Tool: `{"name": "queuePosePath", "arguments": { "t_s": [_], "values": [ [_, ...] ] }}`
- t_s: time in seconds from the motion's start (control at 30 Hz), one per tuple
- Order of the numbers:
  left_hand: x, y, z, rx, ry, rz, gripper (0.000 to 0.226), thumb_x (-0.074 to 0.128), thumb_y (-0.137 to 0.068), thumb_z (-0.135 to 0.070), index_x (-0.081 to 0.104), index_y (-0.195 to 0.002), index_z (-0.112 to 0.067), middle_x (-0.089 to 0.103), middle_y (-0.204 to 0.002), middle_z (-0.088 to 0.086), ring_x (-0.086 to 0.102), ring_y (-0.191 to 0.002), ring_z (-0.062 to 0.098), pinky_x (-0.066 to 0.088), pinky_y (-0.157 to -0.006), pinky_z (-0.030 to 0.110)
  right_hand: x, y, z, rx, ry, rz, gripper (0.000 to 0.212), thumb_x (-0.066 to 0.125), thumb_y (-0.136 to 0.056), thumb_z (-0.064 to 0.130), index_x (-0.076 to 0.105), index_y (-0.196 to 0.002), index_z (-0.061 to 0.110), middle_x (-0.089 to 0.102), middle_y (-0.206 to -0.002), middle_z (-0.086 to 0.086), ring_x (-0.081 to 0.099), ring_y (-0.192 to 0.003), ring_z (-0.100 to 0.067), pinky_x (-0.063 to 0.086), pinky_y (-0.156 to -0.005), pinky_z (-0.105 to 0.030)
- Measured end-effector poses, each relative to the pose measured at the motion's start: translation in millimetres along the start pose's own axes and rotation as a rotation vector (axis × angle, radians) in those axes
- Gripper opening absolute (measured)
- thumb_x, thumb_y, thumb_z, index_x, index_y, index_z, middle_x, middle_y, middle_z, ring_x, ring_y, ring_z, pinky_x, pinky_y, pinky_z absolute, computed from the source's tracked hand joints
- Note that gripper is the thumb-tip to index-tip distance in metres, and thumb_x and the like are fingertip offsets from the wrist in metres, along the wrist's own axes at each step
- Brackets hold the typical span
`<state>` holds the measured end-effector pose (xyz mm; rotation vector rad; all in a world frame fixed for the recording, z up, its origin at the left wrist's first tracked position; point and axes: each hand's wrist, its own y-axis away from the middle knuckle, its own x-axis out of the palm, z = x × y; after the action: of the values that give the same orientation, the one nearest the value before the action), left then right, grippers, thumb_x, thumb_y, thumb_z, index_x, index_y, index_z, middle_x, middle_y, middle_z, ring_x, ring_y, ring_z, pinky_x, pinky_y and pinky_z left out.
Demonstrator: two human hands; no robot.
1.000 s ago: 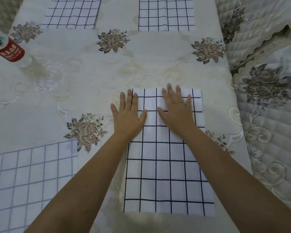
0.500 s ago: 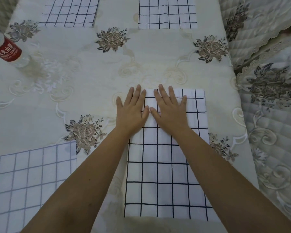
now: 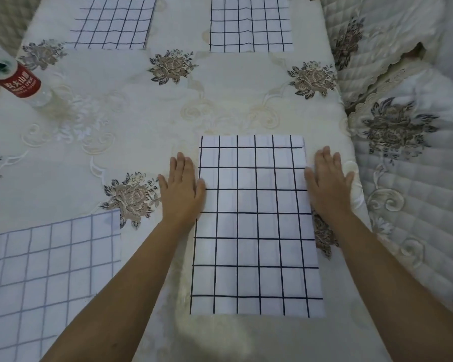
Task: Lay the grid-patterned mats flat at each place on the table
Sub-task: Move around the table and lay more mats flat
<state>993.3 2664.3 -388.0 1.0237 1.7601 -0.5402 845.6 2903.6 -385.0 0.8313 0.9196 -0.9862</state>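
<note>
The grid mat (image 3: pixel 255 226) lay flat between our left hand (image 3: pixel 181 189) and right hand (image 3: pixel 327 186), its far edge just past the fingertips. Our fingers were straight and close together, palms down, gripping nothing, with the thumbs at the mat's side edges. We judged it thin, light and limp, apt to slide on the glossy embroidered surface (image 3: pixel 141 121); the corners would give the best hold.

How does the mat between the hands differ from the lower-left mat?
The mat between the hands has dark, almost black lines; the lower-left mat has pale blue lines. The first shows whole, with the left hand and right hand flat at its sides; the second runs past the picture's edge, no hand on it. Both are white, grid-patterned and lie flat.
</note>
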Motion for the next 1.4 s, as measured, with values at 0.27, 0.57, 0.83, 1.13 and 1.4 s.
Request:
{"name": "queuePosePath", "arguments": {
  "t_s": [0.27,0.57,0.83,1.13,1.4],
  "values": [
    [20,76,0,0.208,-0.160,0.128,0.062,0.002,-0.088,-0.048,0.001,-0.146,-0.026,-0.009,-0.151,-0.013,-0.015,-0.139,0.007,-0.002,-0.113,0.051,49,104,49,-0.281,0.233,-0.001,0.057,0.030,-0.091,0.042,0.038,-0.140,0.014,0.035,-0.148,-0.008,0.032,-0.136,-0.033,0.028,-0.099,-0.064],
    [4,139,36,0.045,-0.122,0.116,0.061,-0.001,-0.087,-0.050,-0.009,-0.142,-0.027,-0.014,-0.151,-0.014,-0.019,-0.138,0.005,-0.005,-0.114,0.046,22,133,-31,-0.111,0.198,-0.072,0.060,0.025,-0.090,0.042,0.035,-0.141,0.013,0.034,-0.149,-0.007,0.030,-0.137,-0.031,0.027,-0.099,-0.064],
    [6,177,37,0.078,-0.142,0.145,0.062,0.000,-0.085,-0.055,-0.012,-0.142,-0.032,-0.020,-0.151,-0.011,-0.026,-0.137,0.004,-0.015,-0.111,0.040,22,188,-38,-0.196,0.197,0.048,0.076,0.010,-0.089,0.066,0.031,-0.143,0.018,0.025,-0.152,-0.008,0.016,-0.140,-0.026,0.024,-0.101,-0.063],
    [9,178,37,0.085,-0.147,0.117,0.066,0.003,-0.085,-0.055,-0.003,-0.145,-0.029,-0.016,-0.151,-0.012,-0.021,-0.137,0.005,-0.007,-0.113,0.045,22,201,-47,-0.211,0.227,0.047,0.071,0.011,-0.089,0.065,0.038,-0.139,0.022,0.031,-0.150,-0.006,0.024,-0.138,-0.027,0.029,-0.095,-0.068],
    [9,177,37,0.083,-0.153,0.118,0.070,0.003,-0.082,-0.059,-0.004,-0.146,-0.031,-0.019,-0.150,-0.012,-0.022,-0.137,0.005,-0.008,-0.113,0.045,22,204,-50,-0.220,0.212,0.033,0.070,0.012,-0.091,0.062,0.037,-0.139,0.019,0.032,-0.149,-0.007,0.025,-0.137,-0.028,0.029,-0.095,-0.067]
  ]
}}
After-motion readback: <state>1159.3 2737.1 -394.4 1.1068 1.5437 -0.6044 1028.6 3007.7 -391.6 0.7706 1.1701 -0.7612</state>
